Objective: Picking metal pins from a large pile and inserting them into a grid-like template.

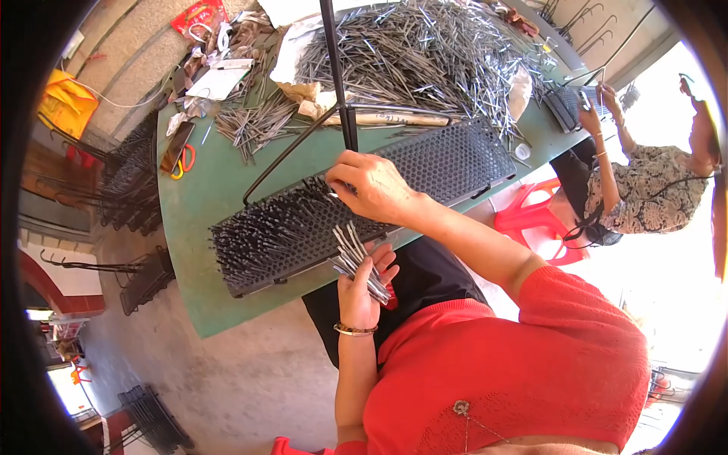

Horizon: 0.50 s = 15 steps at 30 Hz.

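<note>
In front of me lies a long black perforated rack [447,161], its left part packed with upright thin dark metal rods [262,239], its right part showing bare round holes. My left hand [362,292] is closed round a bundle of loose grey metal rods [351,254], just off the rack's near edge. Above the middle of the rack, at the border of the filled part, my right hand [373,186] is closed with its fingertips pinched; what sits in them is mostly hidden. A black metal hanger frame [339,68] rises from the rack behind my right hand.
A large heap of metal rods [409,57] covers the back of the green table [186,250], with a smaller pile [254,125] beside it. Orange-handled scissors [183,162] lie at left. Another person [644,186] works at a second rack [565,106]; a red stool [535,220] stands nearby.
</note>
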Tool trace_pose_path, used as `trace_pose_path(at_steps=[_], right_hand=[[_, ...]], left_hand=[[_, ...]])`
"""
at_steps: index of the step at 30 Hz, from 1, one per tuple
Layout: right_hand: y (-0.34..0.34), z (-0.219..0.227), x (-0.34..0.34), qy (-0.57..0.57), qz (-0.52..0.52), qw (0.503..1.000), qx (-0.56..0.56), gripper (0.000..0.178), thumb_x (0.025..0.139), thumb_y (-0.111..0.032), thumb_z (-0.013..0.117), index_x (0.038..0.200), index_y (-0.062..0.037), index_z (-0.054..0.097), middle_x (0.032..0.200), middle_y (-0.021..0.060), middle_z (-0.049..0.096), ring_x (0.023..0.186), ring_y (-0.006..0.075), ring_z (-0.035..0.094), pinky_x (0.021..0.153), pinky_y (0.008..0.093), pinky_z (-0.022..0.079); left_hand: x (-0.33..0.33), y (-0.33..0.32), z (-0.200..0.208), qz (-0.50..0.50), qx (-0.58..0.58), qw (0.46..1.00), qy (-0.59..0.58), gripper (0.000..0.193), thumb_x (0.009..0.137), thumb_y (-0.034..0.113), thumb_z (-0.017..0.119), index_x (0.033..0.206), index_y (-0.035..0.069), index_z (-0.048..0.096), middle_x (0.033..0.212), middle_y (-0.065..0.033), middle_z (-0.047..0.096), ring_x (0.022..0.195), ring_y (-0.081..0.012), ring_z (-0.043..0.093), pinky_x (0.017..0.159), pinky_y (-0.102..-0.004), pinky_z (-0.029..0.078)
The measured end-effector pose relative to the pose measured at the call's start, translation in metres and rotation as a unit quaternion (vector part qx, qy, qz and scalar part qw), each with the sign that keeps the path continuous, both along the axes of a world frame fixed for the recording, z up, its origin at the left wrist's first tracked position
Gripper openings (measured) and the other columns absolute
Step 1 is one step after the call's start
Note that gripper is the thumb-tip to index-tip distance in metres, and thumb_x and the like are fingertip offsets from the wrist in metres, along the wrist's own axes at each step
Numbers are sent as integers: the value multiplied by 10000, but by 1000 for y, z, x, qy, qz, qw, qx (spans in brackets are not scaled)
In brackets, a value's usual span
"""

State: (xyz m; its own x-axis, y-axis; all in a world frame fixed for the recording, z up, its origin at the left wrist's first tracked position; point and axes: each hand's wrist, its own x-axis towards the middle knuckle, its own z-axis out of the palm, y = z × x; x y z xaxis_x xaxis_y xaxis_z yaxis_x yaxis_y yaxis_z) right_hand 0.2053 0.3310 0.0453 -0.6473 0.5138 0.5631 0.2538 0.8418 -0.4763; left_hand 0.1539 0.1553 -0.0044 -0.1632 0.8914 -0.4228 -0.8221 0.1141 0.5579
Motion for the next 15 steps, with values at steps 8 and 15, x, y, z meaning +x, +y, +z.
trace_pose_path(at_steps=[8,15], right_hand=[[-11,-1,3,-78,10,992,99,71,721,-92,598,735,-66,533,692,77,554,640,286,608,556,380,498],[9,-2,-4,-153,56,976,142,193,697,-111,671,867,-103,578,798,69,498,687,261,591,604,377,478]], left_hand=[[-1,-2,1,-4,1,1000,1,296,948,106,479,1218,-12,446,1160,-226,581,1008,-269,619,806,-390,552],[-6,-6,0,-21,2,1000,-5,294,946,104,491,1216,-3,446,1160,-220,581,1013,-273,618,794,-393,561]])
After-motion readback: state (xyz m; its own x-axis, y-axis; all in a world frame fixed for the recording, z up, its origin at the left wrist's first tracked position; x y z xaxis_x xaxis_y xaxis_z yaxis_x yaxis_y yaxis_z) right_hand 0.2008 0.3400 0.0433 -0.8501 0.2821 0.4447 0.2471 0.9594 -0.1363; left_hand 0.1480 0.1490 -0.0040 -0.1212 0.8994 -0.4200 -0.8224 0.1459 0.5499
